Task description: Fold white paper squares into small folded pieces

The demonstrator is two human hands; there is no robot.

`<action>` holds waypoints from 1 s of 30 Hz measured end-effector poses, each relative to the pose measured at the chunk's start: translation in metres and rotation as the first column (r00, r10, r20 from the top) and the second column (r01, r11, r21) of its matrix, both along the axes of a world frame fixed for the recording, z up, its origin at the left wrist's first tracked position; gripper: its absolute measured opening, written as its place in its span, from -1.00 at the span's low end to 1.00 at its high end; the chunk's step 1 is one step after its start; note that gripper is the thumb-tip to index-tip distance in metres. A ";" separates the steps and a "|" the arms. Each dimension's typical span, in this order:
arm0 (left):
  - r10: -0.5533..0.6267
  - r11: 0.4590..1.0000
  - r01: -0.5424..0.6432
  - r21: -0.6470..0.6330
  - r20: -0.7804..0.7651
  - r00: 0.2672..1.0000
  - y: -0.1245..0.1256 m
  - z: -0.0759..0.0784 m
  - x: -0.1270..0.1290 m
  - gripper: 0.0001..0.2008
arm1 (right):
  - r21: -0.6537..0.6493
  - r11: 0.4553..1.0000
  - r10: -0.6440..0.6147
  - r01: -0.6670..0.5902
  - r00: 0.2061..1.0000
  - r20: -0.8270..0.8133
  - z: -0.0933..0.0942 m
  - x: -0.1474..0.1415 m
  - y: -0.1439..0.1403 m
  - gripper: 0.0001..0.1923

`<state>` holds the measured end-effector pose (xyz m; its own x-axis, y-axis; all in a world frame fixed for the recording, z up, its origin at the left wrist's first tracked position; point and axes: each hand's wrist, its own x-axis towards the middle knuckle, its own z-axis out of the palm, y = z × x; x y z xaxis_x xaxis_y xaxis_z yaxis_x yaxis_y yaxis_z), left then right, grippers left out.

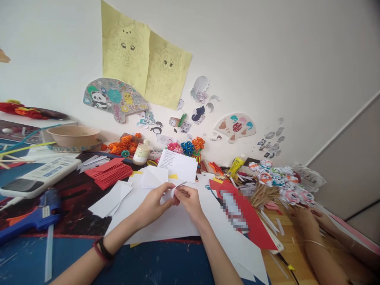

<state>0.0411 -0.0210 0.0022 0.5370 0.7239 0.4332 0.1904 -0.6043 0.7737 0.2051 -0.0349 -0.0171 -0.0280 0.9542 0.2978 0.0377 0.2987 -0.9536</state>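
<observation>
Head view: left hand (pixel 152 206) and right hand (pixel 188 202) meet over the white sheets (pixel 178 221) on the counter (pixel 142 261), fingers of both clamped on a small white paper piece (pixel 170 194) held just above the sheets. Red paper stack (pixel 108 173) far left, blue glue gun (pixel 32 217) near counter edge. Another person's hands (pixel 308 217) rest right, beside paper flowers (pixel 279 180).

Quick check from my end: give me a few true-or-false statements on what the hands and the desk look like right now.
1. Both hands, left hand and right hand, pinch one small white paper piece. True.
2. The blue glue gun lies right of the hands. False: it lies to their left.
3. A stack of red paper sits beyond the left hand. True.
4. The left wrist is bare. False: it wears a dark wristband.
5. Another person's hands rest at the right. True.
</observation>
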 end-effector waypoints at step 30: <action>0.272 0.961 -0.266 -0.076 0.083 0.959 0.014 -0.006 -0.010 -0.74 | -0.175 0.984 -0.061 0.045 0.994 -0.089 0.002 0.005 0.002 -0.56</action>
